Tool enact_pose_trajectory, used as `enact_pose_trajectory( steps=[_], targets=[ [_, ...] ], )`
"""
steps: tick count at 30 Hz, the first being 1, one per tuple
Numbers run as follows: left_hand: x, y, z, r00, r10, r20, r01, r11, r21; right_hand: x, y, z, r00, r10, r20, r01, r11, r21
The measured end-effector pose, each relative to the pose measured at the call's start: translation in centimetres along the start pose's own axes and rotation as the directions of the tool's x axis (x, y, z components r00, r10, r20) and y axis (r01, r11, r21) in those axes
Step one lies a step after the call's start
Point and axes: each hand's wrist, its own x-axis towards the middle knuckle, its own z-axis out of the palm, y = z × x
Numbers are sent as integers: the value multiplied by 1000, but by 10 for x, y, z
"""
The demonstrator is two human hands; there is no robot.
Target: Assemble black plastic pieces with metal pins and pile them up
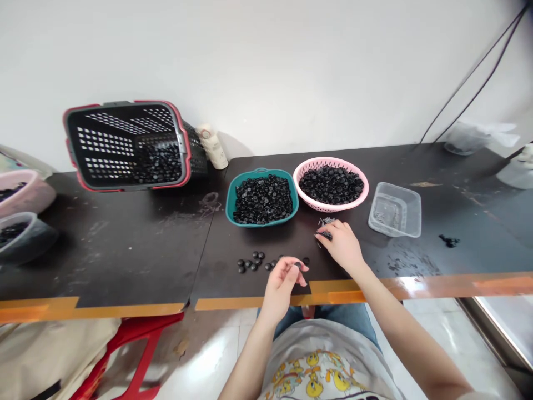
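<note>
Left hand [283, 284], lower center of frame: thumb and forefinger pinch one small black disc [297, 265], just above the near part of the dark tabletop [141, 239]. Right hand [345, 244], right of center: fingers bent together, fingertips at a small dark piece [325, 235]; can't tell if it's gripped or only touched. Loose metal pins [327, 221] lie just above those fingertips in frame.

Loose black discs [249, 263] sit in a scattered group left of the left hand. Teal basket [229, 203], center, is full of small black parts; pink oval basket [331, 208], just right of it, same. Clear plastic tub [397, 192], right of center, has a few pins at the bottom.

Upper left: black crate with red rim [187, 147] tipped on its side, opening toward the camera, black parts inside. Dark clump [448, 241] far right on tabletop.
</note>
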Motion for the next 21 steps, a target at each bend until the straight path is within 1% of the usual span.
enact_pose_trajectory(
  steps=[3,7,10,16,18,21],
  targets=[
    [-2,2,1,1000,-16,0,16,991,-130,5,-4,2,1000,0,32,2,999,-52],
    [-6,6,2,999,-23,-31,16,978,-209,4,-8,3,998,-8,60,13,996,-89],
    [-7,8,2,1000,-9,-28,1,968,-252,4,-7,1,998,-10,68,17,995,-97],
    [-6,1,0,997,36,-66,-51,968,-245,9,-7,-1,997,-32,76,37,997,-61],
    [-5,-1,-1,997,44,-70,-60,967,-247,12,-11,1,995,-45,86,49,998,-47],
    [-4,-2,0,992,100,-78,-117,958,-260,16,-20,4,993,-52,106,56,998,-33]
  ],
)
